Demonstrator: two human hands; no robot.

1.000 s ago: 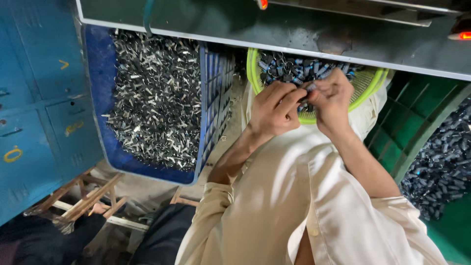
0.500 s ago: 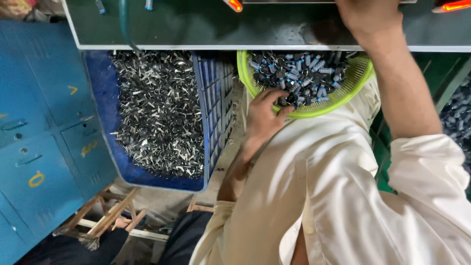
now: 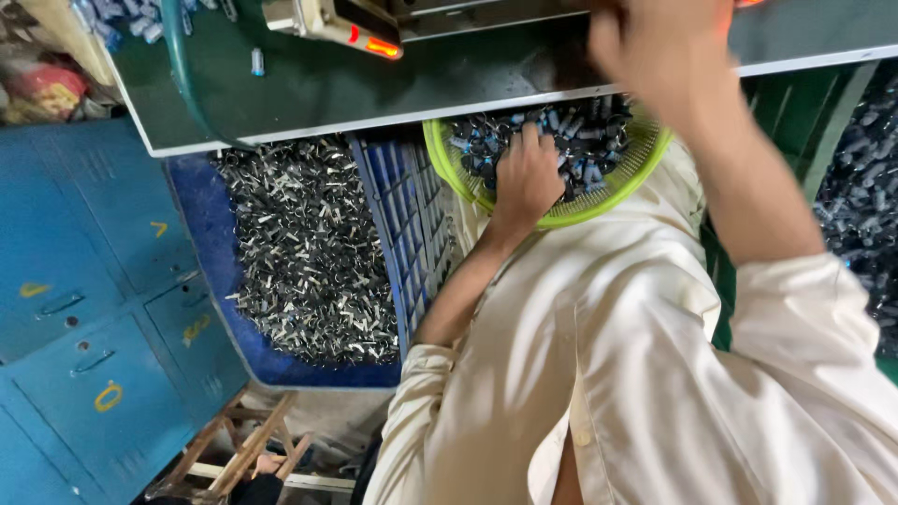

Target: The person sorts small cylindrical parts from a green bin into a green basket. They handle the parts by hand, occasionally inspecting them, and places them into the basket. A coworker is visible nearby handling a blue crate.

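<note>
A lime-green round basket (image 3: 636, 182) rests on my lap, filled with small blue and dark cylindrical parts (image 3: 585, 140). My left hand (image 3: 527, 178) lies palm down in the basket with its fingertips dug into the parts; whether it grips any is hidden. My right hand (image 3: 666, 51) is raised and blurred at the front edge of the green machine table (image 3: 309, 89), above the basket. Its fingers are out of sight against the table, so what it holds cannot be told.
A blue crate (image 3: 398, 210) heaped with small shiny metal pieces (image 3: 299, 248) stands to my left under the table. Blue metal cabinet drawers (image 3: 84, 318) are further left. A wooden frame (image 3: 248, 449) lies on the floor. Another pile of dark parts (image 3: 861, 201) sits at right.
My right hand left the basket and rose to the machine table. My left hand dropped deeper into the parts in the basket. The view shifted upward toward the table.
</note>
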